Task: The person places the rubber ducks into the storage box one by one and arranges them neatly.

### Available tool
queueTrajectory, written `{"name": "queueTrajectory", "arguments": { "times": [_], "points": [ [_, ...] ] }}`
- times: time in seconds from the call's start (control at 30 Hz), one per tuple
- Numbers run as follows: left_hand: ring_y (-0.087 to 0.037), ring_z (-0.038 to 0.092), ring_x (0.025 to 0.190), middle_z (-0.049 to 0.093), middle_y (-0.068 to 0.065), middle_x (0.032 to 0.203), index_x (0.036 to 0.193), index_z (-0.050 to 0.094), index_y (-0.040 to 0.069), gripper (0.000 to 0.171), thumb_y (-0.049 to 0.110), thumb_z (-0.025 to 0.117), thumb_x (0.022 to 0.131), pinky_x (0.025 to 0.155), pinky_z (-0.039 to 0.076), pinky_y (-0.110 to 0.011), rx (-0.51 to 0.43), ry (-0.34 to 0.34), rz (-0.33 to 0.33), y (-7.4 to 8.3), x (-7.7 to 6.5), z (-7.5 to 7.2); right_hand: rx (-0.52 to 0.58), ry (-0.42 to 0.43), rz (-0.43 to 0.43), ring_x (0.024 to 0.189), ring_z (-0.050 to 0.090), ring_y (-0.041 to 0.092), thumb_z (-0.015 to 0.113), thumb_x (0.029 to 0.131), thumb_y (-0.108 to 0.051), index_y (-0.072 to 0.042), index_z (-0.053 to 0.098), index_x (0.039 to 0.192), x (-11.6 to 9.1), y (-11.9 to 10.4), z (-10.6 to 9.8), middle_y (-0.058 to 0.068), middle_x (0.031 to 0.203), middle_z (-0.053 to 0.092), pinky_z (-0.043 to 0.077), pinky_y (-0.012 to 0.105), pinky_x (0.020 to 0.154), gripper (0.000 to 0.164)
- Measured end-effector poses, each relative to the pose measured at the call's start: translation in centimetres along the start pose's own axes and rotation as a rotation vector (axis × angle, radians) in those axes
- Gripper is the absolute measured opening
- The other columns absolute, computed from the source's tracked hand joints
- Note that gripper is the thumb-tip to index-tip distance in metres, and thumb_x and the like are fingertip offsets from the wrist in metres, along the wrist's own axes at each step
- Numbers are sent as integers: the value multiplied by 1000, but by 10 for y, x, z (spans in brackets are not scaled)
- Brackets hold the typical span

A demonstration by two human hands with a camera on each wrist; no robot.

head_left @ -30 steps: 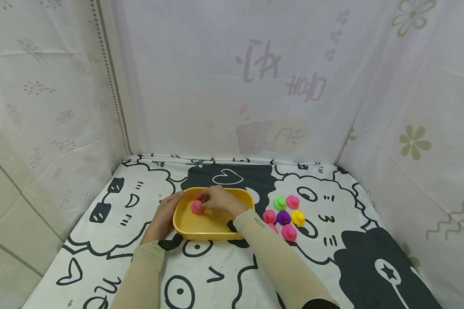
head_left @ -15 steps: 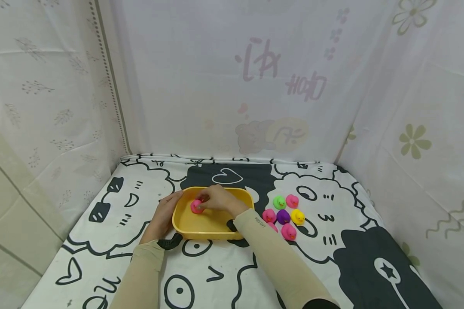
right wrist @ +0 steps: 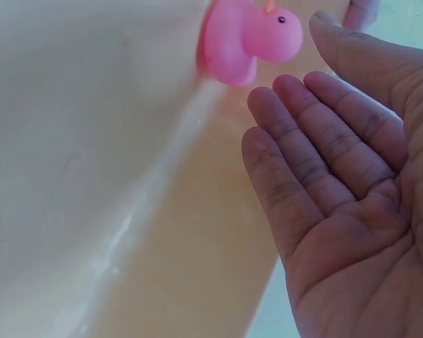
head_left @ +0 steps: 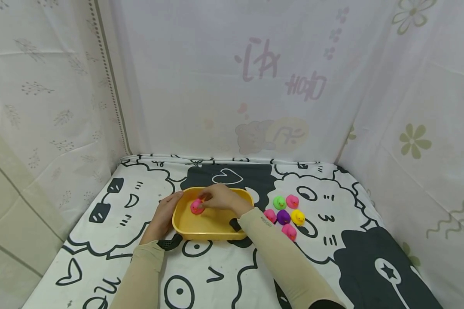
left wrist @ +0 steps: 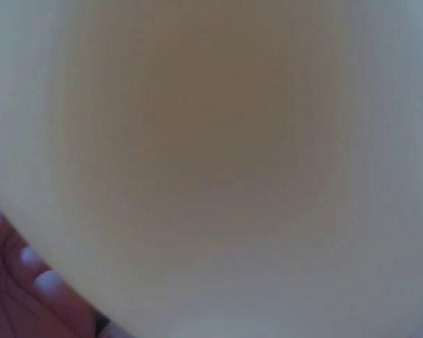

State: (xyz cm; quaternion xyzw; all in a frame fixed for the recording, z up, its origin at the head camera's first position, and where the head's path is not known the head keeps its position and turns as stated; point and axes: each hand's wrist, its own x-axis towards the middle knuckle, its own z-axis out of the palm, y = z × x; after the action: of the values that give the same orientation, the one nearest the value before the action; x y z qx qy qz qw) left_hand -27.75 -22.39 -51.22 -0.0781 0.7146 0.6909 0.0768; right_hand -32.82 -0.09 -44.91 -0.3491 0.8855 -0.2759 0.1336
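One pink duck (head_left: 196,207) sat in the tray (head_left: 205,225), just beyond the right hand (head_left: 222,199), thumb and fingers parted. The left hand (head_left: 164,216) touched the tray, its grip hidden; six more ducks (head_left: 283,217) showed outside.

Both forearms are covered by beige sleeves (head_left: 139,274), the right one marked with small dark lettering (head_left: 266,221) near its cuff. At each wrist a black device (head_left: 171,243) is worn.

Yellow tray (head_left: 209,236), pink duck (head_left: 196,207), perhaps mauve lettering (head_left: 246,64)
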Motion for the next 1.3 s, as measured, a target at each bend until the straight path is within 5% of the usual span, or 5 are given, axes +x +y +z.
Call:
{"name": "queueTrajectory", "arguments": {
  "times": [0.57, 0.8, 1.07, 1.3],
  "points": [
    [-28, 34, 145, 36, -10, 160, 156, 38, 11, 77, 61, 50, 98, 118, 33, -43, 5, 18, -14, 5, 1, 1, 12, 68, -31, 109, 65, 16, 72, 94, -36, -8, 68, 129, -38, 15, -37, 6, 121, 71, 55, 29, 93, 45],
    [-28, 33, 146, 35, -9, 160, 156, 37, 11, 78, 62, 50, 98, 118, 32, -43, -4, 27, -35, 3, 2, 3, 33, 109, 33, 112, 65, 16, 71, 94, -41, -13, 68, 129, -62, 24, -59, 3, 122, 71, 55, 34, 95, 45],
    [-26, 38, 143, 37, -7, 159, 155, 40, 12, 74, 60, 49, 100, 115, 37, -40, -19, 34, -45, 0, 1, 6, 141, 222, 112, 116, 64, 20, 71, 94, -41, -17, 66, 131, -111, 68, -88, -2, 125, 68, 55, 41, 97, 44],
    [-26, 38, 143, 38, -7, 159, 155, 39, 12, 72, 58, 50, 100, 114, 38, -39, -35, 36, -35, 2, -2, 4, 114, 315, 225, 117, 64, 28, 70, 94, -43, -17, 67, 130, -158, 110, -100, 2, 123, 69, 54, 47, 98, 44]
  ]
}}
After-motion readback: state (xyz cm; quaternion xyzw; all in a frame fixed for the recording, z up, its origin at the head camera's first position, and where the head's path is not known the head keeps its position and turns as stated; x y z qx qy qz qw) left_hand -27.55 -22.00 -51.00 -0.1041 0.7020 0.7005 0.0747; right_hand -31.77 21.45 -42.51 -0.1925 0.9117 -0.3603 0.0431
